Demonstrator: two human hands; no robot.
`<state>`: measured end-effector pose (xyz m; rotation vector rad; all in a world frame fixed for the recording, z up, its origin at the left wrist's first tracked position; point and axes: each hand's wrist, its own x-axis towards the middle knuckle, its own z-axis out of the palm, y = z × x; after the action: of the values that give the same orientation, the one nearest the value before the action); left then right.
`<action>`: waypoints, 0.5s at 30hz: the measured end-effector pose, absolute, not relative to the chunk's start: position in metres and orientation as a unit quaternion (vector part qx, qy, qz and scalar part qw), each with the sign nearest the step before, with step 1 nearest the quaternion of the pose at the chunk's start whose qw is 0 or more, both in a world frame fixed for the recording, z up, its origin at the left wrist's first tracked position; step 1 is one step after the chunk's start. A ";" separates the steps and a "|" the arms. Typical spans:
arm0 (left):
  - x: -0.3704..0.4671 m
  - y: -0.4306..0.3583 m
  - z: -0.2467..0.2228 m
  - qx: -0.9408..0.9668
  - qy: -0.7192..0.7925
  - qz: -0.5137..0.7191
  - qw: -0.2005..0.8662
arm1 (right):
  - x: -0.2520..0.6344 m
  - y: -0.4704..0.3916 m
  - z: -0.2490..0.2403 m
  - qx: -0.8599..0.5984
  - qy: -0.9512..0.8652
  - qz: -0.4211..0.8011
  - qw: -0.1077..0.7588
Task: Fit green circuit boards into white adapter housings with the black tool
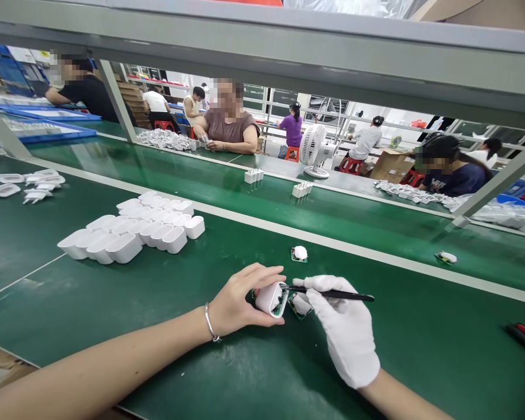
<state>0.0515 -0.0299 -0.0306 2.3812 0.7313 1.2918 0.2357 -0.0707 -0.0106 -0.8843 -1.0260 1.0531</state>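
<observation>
A bare left hand (240,297) grips a white plastic housing (269,298) above a green workbench (166,309), its open end facing right, circuitry visible inside. The gloved right hand (343,326) pinches black tweezers (345,295), their tips at the opening, near a circuit board (301,304).

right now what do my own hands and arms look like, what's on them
Your left hand is ungloved, with a thin, shiny silver-coloured bangle at the wrist. Your right hand wears a white fabric glove ending at the wrist. No sleeve shows on either forearm.
</observation>
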 end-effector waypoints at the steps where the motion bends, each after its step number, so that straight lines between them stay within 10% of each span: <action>1: 0.051 -0.030 -0.030 0.838 0.255 0.453 0.166 | 0.238 -0.070 -0.009 -0.395 -0.467 0.442 0.657; 5: 0.050 -0.030 -0.033 0.826 0.283 0.444 0.198 | 0.263 -0.057 -0.006 -0.512 -0.596 0.198 0.586; 11: 0.049 -0.028 -0.033 0.755 0.356 0.426 0.349 | 0.292 -0.051 -0.011 -0.668 -0.736 0.039 0.102; 15: 0.053 -0.033 -0.031 0.719 0.340 0.423 0.434 | 0.263 -0.063 -0.008 -0.575 -0.781 0.054 0.236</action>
<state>0.0529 -0.0328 -0.0306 1.7913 0.8476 1.0523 0.2635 -0.0628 -0.0077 -1.5765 -2.1426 0.1469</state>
